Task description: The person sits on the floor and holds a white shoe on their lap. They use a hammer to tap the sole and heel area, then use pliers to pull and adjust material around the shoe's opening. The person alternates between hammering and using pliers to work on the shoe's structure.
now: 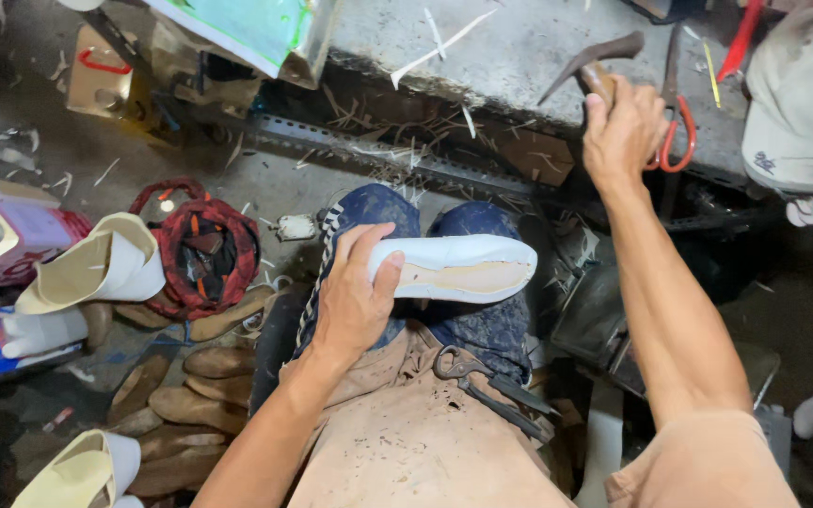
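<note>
White shoe [454, 268] sole-up across my knees, my left hand [355, 292] clamped over heel, steadying it. My right hand [623, 132] fisted on hammer [590, 61], raised above bench edge [519, 56]. Pincers [482, 381] parked on lap below left hand.

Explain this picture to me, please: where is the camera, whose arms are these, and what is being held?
The one picture comes from a camera worn on a person's head, looking down at their own lap and bare arms. The left hand steadies a white shoe, sole up, on the knees. The right hand grips a hammer, raised over a grey workbench where red-handled scissors lie. Dark pincers rest on the apron. On the floor at left lie tan soles and another white shoe.
</note>
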